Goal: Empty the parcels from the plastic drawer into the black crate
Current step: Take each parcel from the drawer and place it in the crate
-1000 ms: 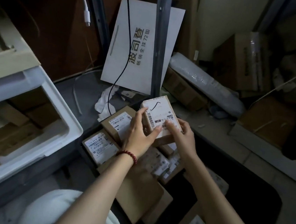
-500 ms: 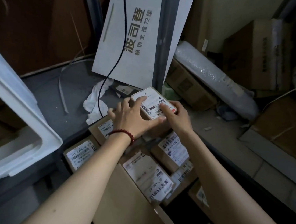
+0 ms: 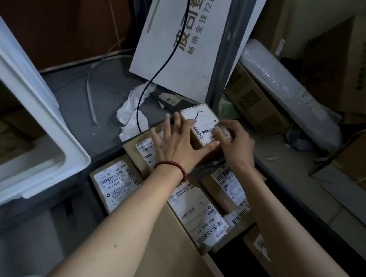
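Opened since before, my left grip [image 3: 176, 149] lies flat against the parcel [image 3: 199, 117]; my right grip [image 3: 237, 146] curls on it.

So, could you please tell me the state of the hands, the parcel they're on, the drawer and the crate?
left hand: open, fingers spread against small parcel
right hand: fingers curled over its top
small parcel: label up, among other parcels
plastic drawer: open
black crate: holds the other parcels

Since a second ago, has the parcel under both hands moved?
Yes: the parcel has tipped flatter and sunk lower, settling near the foot of the white board.
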Demonstrator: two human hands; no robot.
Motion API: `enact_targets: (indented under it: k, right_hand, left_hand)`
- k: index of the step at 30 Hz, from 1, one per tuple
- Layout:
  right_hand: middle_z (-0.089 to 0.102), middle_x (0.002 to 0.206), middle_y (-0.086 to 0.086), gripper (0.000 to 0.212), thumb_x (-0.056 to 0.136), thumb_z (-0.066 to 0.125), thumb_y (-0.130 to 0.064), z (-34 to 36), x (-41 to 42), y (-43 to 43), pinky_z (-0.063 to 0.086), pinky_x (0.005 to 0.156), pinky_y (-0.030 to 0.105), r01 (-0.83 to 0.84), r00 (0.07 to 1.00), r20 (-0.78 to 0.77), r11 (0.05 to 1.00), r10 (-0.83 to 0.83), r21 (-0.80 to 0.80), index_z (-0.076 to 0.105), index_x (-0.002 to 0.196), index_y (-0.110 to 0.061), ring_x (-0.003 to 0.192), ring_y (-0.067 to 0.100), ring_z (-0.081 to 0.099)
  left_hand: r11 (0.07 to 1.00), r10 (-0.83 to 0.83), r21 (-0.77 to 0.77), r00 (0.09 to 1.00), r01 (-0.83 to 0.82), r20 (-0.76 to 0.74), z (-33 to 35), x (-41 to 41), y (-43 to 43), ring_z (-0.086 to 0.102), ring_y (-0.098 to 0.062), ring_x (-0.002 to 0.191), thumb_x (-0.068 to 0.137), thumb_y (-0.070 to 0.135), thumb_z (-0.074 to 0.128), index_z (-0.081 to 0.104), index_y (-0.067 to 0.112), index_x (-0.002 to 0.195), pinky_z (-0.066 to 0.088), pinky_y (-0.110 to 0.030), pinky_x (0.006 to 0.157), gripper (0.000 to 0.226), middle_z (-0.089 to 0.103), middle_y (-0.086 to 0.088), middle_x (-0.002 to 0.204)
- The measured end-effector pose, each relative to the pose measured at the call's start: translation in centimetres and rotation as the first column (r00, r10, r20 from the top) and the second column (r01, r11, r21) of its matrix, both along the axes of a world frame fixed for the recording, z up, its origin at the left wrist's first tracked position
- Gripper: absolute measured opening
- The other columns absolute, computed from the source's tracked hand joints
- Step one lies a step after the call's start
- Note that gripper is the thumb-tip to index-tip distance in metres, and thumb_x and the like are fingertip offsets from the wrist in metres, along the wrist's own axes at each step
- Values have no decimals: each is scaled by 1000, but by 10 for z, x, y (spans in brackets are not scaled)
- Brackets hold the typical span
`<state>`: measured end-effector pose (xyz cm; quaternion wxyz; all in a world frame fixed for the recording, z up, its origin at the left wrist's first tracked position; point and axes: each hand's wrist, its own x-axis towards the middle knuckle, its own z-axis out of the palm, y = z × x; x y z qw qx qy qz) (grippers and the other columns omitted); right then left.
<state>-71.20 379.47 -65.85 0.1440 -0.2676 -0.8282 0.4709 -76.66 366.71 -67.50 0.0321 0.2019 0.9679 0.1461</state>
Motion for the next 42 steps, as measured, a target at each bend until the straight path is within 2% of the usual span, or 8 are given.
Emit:
enact_targets:
  k: [3,6,10,16,25,29,37,42]
  right_hand:
    - [60,123,5,39,94,60,-33,12,1,-3,47,85,24,-93,995,53,982,86,165,56,130,-19,106,15,56]
    - [55,130,7,47,93,55,-44,30,2,-4,46,96,43,-164,977,194,901,92,402,50,135,-22,117,26,52]
    - [50,140,5,53,92,50,-52,55,13,-19,39,101,44,-232,960,262,811,100,538,45,139,-27,127,28,45]
    - [50,139,5,53,91,49,-54,82,39,-71,35,102,43,-324,936,304,771,177,548,46,136,-27,128,28,44]
    - [50,139,1,51,91,47,-57,123,79,-191,35,102,42,-456,890,233,734,393,504,49,134,-30,129,25,42]
    - [51,138,4,50,93,44,-57,140,90,-247,36,100,44,-552,831,255,669,495,498,50,134,-29,128,27,44]
    - [41,146,8,65,92,43,-61,146,98,-363,38,102,45,-743,657,341,500,672,445,39,144,-23,131,31,42]
    - [34,150,11,68,94,42,-60,124,99,-402,37,106,47,-785,612,376,480,696,391,33,148,-19,137,31,33]
  left_hand:
    - [999,-20,-52,998,16,-63,8,0,-15,1,-30,147,74,87,13,20,36,146,4,-61,110,89,14,-7,160]
    - [998,-33,-62,991,25,-129,19,7,-34,10,-30,146,83,76,26,23,34,147,14,-58,110,76,21,-3,158]
    - [998,-3,-67,981,-10,-194,42,22,-56,25,-26,141,86,65,36,30,29,146,24,-51,107,71,32,1,153]
    - [995,51,-74,980,-66,-190,85,54,-99,38,-24,131,88,61,40,40,26,138,29,-45,102,61,46,1,142]
    - [968,186,-135,966,-212,-180,135,113,-216,47,-27,120,88,55,45,50,27,127,32,-43,96,48,55,-1,130]
    - [942,270,-139,933,-307,-236,137,145,-281,47,-26,121,87,55,47,49,29,127,33,-43,96,48,55,0,129]
    - [843,516,-94,846,-530,-138,141,189,-411,48,-23,121,87,52,47,49,30,127,35,-40,95,46,55,2,131]
    - [784,613,-102,790,-612,-20,126,204,-470,51,-24,117,90,48,49,44,27,132,41,-36,91,47,53,1,132]
